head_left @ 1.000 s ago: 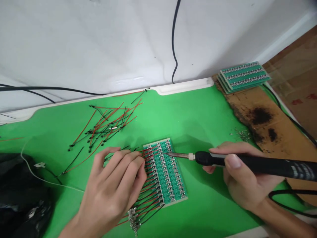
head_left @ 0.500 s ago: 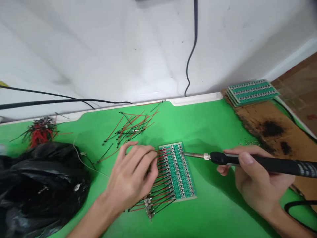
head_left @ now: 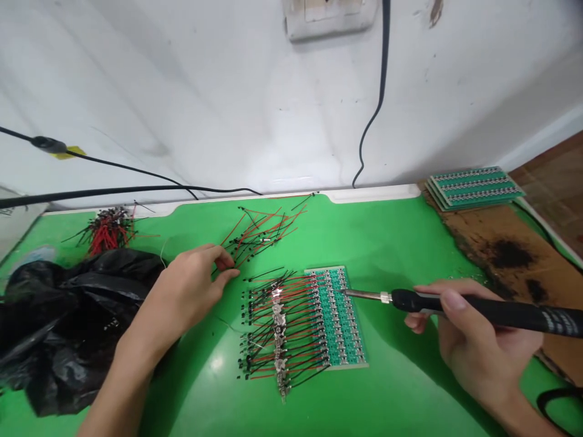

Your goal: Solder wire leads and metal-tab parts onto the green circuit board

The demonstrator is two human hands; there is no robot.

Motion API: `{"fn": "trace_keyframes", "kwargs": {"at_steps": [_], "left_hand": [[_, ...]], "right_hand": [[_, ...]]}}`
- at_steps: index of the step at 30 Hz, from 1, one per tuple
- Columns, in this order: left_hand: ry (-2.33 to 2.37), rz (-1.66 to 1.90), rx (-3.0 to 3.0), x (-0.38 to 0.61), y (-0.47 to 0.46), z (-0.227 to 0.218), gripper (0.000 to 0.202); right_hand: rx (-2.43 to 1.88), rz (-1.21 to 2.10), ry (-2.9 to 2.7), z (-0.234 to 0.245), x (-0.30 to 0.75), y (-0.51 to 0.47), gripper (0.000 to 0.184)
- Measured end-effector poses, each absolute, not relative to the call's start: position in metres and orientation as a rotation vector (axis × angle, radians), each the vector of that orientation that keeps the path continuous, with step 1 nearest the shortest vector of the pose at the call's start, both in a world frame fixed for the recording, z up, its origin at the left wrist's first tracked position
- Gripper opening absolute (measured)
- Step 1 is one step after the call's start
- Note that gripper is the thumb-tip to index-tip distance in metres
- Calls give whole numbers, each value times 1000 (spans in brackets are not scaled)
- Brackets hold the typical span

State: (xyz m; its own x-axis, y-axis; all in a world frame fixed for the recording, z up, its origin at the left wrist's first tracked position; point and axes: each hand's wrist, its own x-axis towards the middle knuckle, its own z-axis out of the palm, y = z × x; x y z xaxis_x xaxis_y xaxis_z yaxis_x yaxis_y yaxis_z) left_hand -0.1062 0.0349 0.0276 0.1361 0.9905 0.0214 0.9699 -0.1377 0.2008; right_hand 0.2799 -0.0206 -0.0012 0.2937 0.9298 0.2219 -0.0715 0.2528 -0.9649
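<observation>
A green circuit board point(head_left: 339, 318) lies on the green mat point(head_left: 382, 243), with rows of red and black wires point(head_left: 277, 321) running out of its left side. My right hand point(head_left: 469, 340) grips a black soldering iron point(head_left: 492, 311); its metal tip rests at the board's upper right edge. My left hand point(head_left: 194, 288) is left of the board, with thumb and fingers pinched at the near end of a loose pile of red and black wires point(head_left: 257, 233). Whether a wire is between the fingertips is too small to make out.
A black plastic bag point(head_left: 59, 321) lies at the left. A bundle of red and black wires point(head_left: 107, 230) sits behind it. Spare circuit boards point(head_left: 476, 185) are stacked at the back right beside a scorched brown board point(head_left: 505, 255). Black cables point(head_left: 373, 109) hang down the white wall.
My left hand lifted off the board's wires and moved left and back to the loose wire pile. The view tilted up and to the left. The soldering iron stayed at the board.
</observation>
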Motion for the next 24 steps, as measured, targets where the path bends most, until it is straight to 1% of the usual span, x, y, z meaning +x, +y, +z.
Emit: {"fn": "trace_keyframes", "kwargs": {"at_steps": [4, 7, 12, 19, 22, 24], "left_hand": [[1993, 172, 2260, -109, 34, 21, 20], [2000, 202, 2287, -112, 34, 20, 21], [1965, 307, 2328, -117, 34, 24, 11], [1913, 319, 2374, -110, 29, 22, 9], [1890, 330, 2383, -113, 25, 29, 7], [1886, 396, 2375, -120, 21, 39, 5]], "right_hand": [[-1065, 910, -988, 3, 279, -17, 13], [-1038, 969, -978, 4, 279, -12, 15], [-1043, 1010, -956, 6, 278, -9, 22], [-1065, 1016, -957, 5, 277, -9, 23], [-1061, 998, -966, 5, 276, -10, 22], [-1063, 979, -983, 5, 277, -10, 21]]}}
